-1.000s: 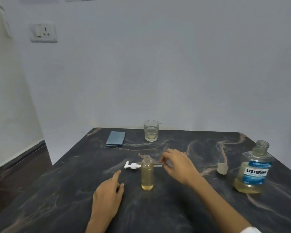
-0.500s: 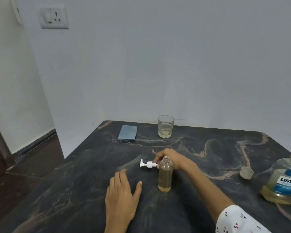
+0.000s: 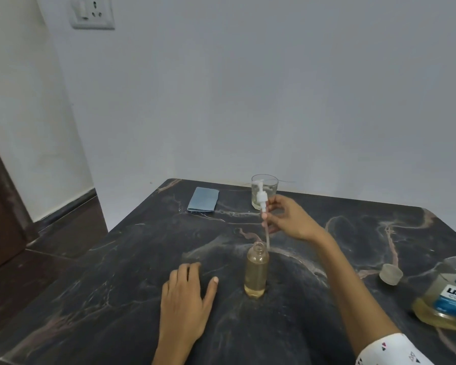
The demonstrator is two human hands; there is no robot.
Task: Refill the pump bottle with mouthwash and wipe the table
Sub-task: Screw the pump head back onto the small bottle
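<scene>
You are well into the refill. The small pump bottle (image 3: pixel 256 272) is standing upright near the middle of the dark marble table (image 3: pixel 116 272), its neck open, and it is holding yellowish liquid nearly up to the shoulder, so the pouring looks done. What is left, as far as this shows, is seating the pump, capping the mouthwash bottle and wiping the table.

Your right hand (image 3: pixel 287 219) is pinching the white pump head (image 3: pixel 261 197) just below its collar and holding it upright in the air above and slightly behind the bottle. Its thin clear tube (image 3: pixel 267 237) is hanging down with the tip just beside the bottle's mouth, not yet inside as far as you can judge. Your left hand (image 3: pixel 186 299) is resting flat on the table, fingers spread and holding nothing, near the bottle but not touching it.

The big mouthwash bottle (image 3: pixel 448 293) is sitting at the right edge, partly out of view, with its cap (image 3: pixel 391 274) lying loose just beside it. The folded blue cloth (image 3: pixel 203 199) is lying untouched at the far side, near a glass (image 3: pixel 264 191) holding a little liquid.
</scene>
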